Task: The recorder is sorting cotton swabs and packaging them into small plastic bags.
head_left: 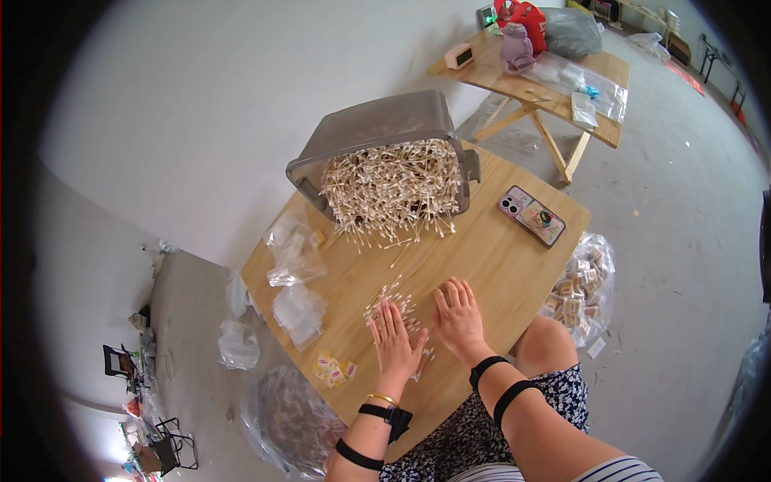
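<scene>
My left hand [393, 347] lies palm down with its fingers stretched out over a small spread of cotton swabs [391, 291] near the front of the wooden table [498, 265]. More swabs show between my two hands and beside the left wrist. My right hand [460, 323] rests palm down just right of that spread, fingers extended on the tabletop and nothing visible in its grip. Beyond both hands, a grey plastic bin [377, 119] lies on its side, its mouth toward me. A large heap of cotton swabs [393, 189] fills it and spills onto the wood.
Clear plastic bags [295, 249] lie along the table's left edge, with small yellow-and-white labels [333, 369] nearer me. A phone [532, 216] lies at the right. Filled bags [580, 293] stand beside the table. Behind is another wooden table [554, 100] with a pink jug [516, 50].
</scene>
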`<state>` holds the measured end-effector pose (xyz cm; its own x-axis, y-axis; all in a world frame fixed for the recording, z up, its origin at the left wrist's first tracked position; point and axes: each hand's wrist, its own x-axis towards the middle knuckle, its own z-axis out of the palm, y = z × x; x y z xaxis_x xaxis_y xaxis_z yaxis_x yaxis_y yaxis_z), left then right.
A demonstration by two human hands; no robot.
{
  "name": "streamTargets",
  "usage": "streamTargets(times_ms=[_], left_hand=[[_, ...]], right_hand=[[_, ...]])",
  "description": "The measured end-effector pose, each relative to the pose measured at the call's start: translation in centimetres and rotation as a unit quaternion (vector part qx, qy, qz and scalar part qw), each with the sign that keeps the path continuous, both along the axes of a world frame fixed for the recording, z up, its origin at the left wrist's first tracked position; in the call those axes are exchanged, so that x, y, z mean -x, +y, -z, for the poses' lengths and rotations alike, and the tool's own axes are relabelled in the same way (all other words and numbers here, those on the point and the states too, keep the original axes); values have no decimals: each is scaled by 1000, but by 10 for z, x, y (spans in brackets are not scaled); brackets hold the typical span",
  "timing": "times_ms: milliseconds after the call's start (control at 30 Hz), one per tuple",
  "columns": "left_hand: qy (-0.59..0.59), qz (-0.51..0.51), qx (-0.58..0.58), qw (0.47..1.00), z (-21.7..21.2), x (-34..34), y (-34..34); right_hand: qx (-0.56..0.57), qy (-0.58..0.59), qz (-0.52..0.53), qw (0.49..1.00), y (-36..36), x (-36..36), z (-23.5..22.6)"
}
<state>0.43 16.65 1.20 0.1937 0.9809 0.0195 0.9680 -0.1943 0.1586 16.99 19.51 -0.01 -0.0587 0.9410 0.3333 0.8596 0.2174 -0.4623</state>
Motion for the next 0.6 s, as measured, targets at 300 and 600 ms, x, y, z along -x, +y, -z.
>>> streamTargets(times_ms=[300, 600], left_hand=[[9, 32, 33, 999, 4, -6, -30], [-14, 17, 34, 999, 7, -13, -47]], right_hand=[[-7, 4, -7, 1000, -1, 2, -1], [-22, -23, -7, 999, 5, 0, 6]])
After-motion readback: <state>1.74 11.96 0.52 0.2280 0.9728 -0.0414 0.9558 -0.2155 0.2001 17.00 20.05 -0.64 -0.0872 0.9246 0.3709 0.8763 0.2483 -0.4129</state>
